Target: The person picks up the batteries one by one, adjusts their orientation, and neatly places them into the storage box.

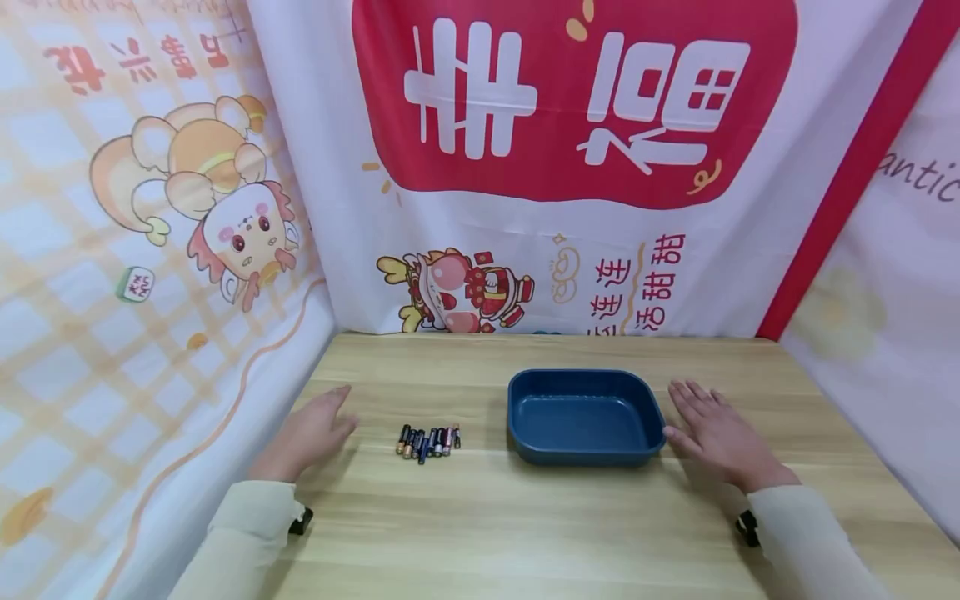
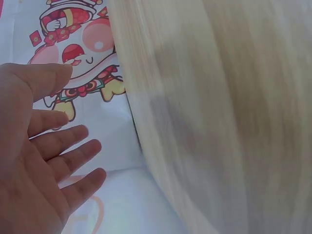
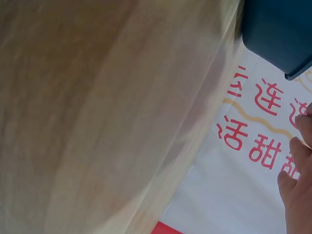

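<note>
My left hand (image 1: 311, 435) is held over the left side of the table, fingers relaxed and nothing in them; the left wrist view shows its palm (image 2: 34, 175) with the fingers spread. To its right, a row of several small batteries (image 1: 429, 442) lies side by side on the wood, one sticking out toward me. A dark blue rectangular tub (image 1: 585, 457) stands right of the batteries, its inside bare. My right hand (image 1: 720, 437) is at the tub's right side, fingers straight, thumb right by the rim. In the right wrist view, part of the tub (image 3: 278, 36) shows at the upper right.
The light wooden table (image 1: 480, 525) meets a printed white cloth (image 1: 480, 225) hung along its back edge. More printed cloth (image 1: 75, 333) borders the left side, and a pale cloth (image 1: 885, 317) with a red band borders the right.
</note>
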The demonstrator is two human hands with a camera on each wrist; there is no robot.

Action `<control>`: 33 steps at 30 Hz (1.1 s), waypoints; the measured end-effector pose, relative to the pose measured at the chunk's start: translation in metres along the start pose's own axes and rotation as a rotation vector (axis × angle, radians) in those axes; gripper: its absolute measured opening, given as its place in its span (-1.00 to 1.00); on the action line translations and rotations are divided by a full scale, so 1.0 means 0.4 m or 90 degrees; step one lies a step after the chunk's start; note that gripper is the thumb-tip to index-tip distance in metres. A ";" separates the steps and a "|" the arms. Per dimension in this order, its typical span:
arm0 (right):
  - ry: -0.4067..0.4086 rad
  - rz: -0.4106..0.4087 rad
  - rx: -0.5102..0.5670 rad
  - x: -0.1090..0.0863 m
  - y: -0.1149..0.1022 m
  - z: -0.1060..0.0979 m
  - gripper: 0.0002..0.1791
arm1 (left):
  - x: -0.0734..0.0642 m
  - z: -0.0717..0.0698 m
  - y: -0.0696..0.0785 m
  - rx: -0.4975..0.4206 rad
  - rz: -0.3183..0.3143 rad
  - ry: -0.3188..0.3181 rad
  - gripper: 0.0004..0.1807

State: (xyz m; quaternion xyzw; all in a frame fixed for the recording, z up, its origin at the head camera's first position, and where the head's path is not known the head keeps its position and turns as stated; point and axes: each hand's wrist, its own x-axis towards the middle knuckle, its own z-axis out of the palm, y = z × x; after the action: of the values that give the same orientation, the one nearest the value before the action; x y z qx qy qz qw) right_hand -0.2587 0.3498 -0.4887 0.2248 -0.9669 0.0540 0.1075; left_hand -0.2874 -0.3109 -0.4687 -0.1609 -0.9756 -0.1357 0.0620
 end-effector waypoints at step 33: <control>0.015 -0.079 -0.018 0.017 -0.050 0.028 -0.15 | 0.065 0.081 0.062 -0.364 -0.116 -0.067 -0.59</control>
State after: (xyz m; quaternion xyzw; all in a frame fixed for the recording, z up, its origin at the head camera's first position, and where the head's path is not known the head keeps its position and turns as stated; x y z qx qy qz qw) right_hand -0.2580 0.3273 -0.4970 0.2823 -0.9505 0.0363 0.1250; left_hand -0.3063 -0.2715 -0.4895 -0.0907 -0.9103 -0.4010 -0.0488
